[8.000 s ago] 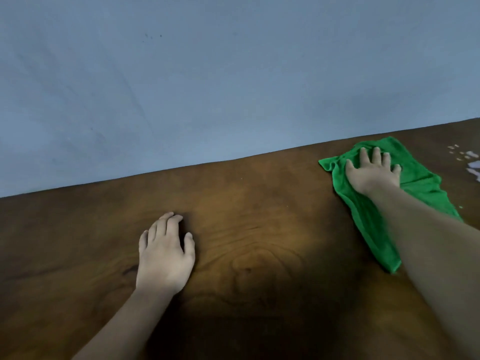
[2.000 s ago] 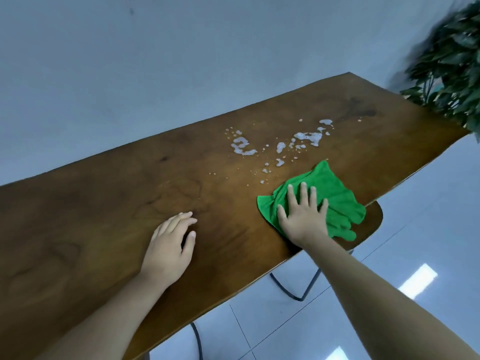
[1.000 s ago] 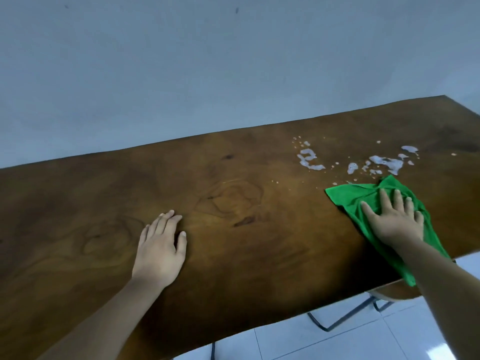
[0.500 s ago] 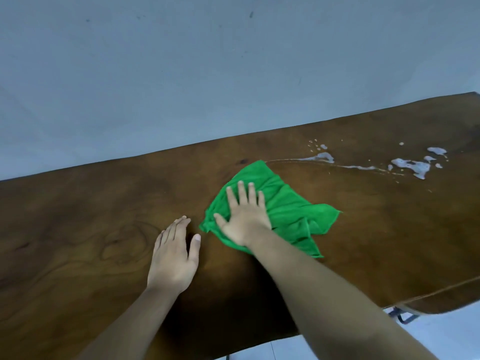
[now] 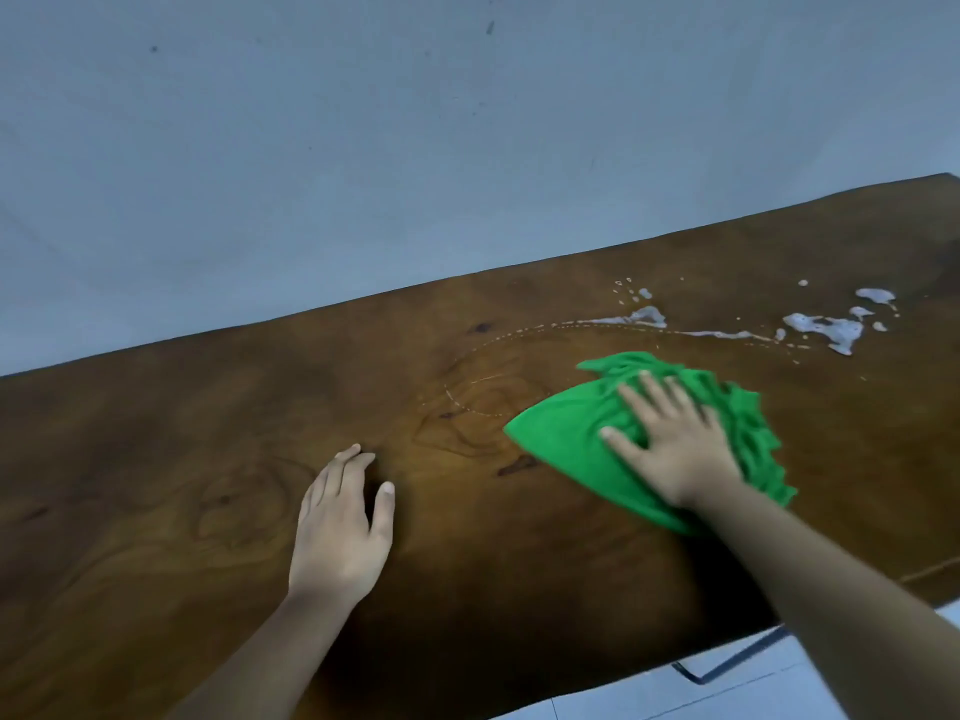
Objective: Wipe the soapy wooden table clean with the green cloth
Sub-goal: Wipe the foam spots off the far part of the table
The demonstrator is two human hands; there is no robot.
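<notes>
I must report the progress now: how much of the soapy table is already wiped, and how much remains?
Done: the brown wooden table near the flat, empty left hand shows no foam. In hand: the right hand presses flat on the crumpled green cloth, just short of a thin soapy streak. Left: white foam patches and small foam spots at the far right.

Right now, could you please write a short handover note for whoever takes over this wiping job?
Right hand: flat, pressing the green cloth on the wooden table.
Left hand: open, palm down on bare wood, holding nothing.
Done: a thin curved smear trail shows where the cloth has passed.
Left: soap foam beyond the cloth to the right, and a smaller patch near the far edge.
</notes>
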